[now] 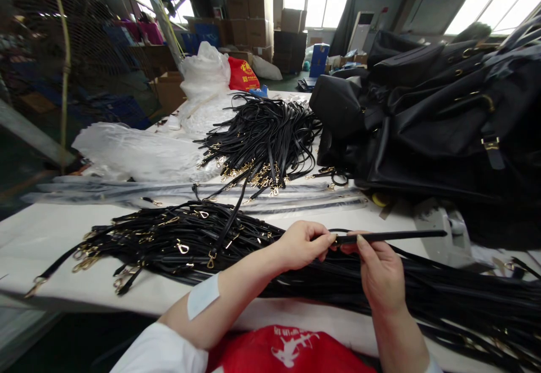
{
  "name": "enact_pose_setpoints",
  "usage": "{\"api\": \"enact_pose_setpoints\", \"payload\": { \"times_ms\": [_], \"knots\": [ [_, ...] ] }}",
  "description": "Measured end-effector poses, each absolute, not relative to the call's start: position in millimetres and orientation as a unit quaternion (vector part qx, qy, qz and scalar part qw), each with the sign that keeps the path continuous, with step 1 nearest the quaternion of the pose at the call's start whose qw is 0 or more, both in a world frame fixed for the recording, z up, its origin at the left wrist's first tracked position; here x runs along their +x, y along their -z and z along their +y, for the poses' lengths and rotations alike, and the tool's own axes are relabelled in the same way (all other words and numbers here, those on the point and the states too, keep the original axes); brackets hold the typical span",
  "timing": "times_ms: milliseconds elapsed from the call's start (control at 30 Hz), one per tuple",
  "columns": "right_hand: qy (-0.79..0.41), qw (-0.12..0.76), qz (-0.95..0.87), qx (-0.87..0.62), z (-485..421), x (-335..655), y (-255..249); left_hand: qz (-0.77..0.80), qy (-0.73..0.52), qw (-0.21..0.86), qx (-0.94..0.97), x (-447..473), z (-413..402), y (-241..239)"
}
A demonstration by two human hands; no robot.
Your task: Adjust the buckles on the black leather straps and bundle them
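A black strap [406, 236] is stretched between both of my hands, its free end pointing to the right. My left hand [306, 243] pinches it at the left, near a small gold-coloured fitting that the fingers partly cover. Thumb and fingers of my right hand [380, 266] close on the strap a little further along. Just beneath and to the left lies a long heap of black straps [169, 243] with gold clasps, running on under my hands to the right. Beyond it, a second pile of black straps [266, 131] has its gold clasps towards me.
Black bags [422, 125] are stacked high on the right of the white table [25, 232]. Clear plastic wrapping [135, 150] lies at the left. Plastic-sleeved straps [105, 190] cross the middle. A red bag [243, 73] and cardboard boxes [249, 12] stand behind.
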State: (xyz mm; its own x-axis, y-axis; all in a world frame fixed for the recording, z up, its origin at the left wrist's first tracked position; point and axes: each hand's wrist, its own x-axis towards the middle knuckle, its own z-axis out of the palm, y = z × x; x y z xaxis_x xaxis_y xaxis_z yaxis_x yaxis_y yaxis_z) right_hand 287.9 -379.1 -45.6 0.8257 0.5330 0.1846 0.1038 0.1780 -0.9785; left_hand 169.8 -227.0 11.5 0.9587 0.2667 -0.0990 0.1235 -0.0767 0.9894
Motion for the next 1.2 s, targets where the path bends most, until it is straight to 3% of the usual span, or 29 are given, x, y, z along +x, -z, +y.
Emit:
{"api": "enact_pose_setpoints", "payload": {
  "times_ms": [300,533,1200],
  "knots": [
    [-0.137,0.725,-0.25,-0.628,-376,285,51,0.159,-0.138,0.626,0.751,171,-230,-7],
    [-0.129,0.731,-0.245,-0.624,-376,287,53,0.118,-0.088,0.659,0.738,170,-229,-9],
    [-0.084,0.702,-0.269,-0.654,-375,283,57,0.171,-0.123,0.49,0.846,172,-230,-14]
  ]
}}
